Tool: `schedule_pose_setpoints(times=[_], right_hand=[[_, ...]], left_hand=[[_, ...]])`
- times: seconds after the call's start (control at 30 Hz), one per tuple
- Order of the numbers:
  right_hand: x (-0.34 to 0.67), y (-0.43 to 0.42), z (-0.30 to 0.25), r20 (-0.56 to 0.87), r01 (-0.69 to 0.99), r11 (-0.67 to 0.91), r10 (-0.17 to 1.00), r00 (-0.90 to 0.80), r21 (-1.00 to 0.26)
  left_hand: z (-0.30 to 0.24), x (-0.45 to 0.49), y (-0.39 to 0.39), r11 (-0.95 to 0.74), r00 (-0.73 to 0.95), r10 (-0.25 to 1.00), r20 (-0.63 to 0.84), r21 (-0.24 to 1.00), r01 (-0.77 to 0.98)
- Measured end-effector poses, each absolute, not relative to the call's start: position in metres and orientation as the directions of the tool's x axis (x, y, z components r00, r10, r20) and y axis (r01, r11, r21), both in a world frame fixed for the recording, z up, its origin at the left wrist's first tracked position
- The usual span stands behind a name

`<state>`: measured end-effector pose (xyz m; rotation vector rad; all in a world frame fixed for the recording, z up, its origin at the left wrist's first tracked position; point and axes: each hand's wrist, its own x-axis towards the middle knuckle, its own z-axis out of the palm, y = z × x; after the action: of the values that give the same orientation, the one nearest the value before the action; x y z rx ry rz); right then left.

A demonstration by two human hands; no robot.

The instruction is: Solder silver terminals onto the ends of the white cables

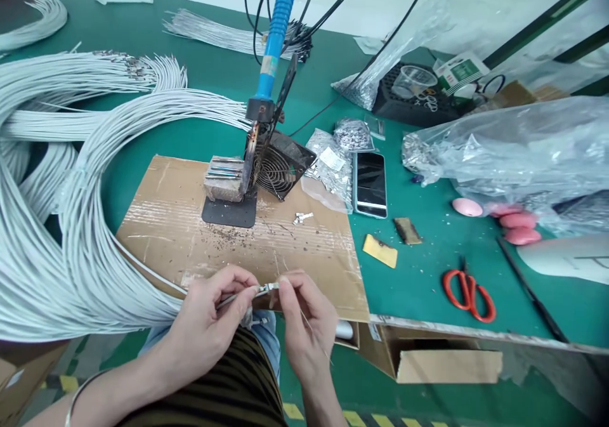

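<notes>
Near the front edge of the cardboard sheet (328, 275), my left hand (216, 313) pinches the end of a white cable (162, 279) that leads back to the large bundle on the left. Close beside it, my right hand (307, 313) pinches a small silvery metal terminal (271, 286) at the cable's tip. A thin wire strand runs down past the right palm; its kind I cannot make out. Behind the hands stands a blue-handled soldering iron (275, 40), its tip end by a grey block (223, 179). Several loose metal terminals (302, 217) lie on the cardboard.
White cable bundles (71, 224) cover the left side. A black fan (280, 164) stands behind the block. To the right are a phone (370, 184), a bag of terminals (330, 167), a yellow sponge (380, 251), red-handled scissors (469, 292) and a large plastic bag (514, 141).
</notes>
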<state>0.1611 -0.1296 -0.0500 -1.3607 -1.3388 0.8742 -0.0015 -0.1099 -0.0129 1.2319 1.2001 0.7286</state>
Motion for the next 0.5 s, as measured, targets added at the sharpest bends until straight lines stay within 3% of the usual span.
schedule_pose_setpoints(times=[0.13, 0.3, 0.5], right_hand=[[0.167, -0.126, -0.044, 0.098, 0.256, 0.085, 0.995, 0.037, -0.963], [0.169, -0.123, -0.038, 0.147, 0.233, 0.152, 0.988, -0.039, -0.961], [0.173, -0.119, -0.037, 0.177, 0.195, 0.192, 0.98, -0.094, -0.962]], left_hand=[[-0.018, -0.003, -0.115, 0.098, 0.304, 0.933, -0.193, 0.948, 0.303], [-0.021, -0.006, -0.119, -0.232, 0.349, 0.934, 0.072, 0.868, 0.44], [-0.021, -0.006, -0.117, -0.251, 0.331, 0.939, 0.094, 0.845, 0.473]])
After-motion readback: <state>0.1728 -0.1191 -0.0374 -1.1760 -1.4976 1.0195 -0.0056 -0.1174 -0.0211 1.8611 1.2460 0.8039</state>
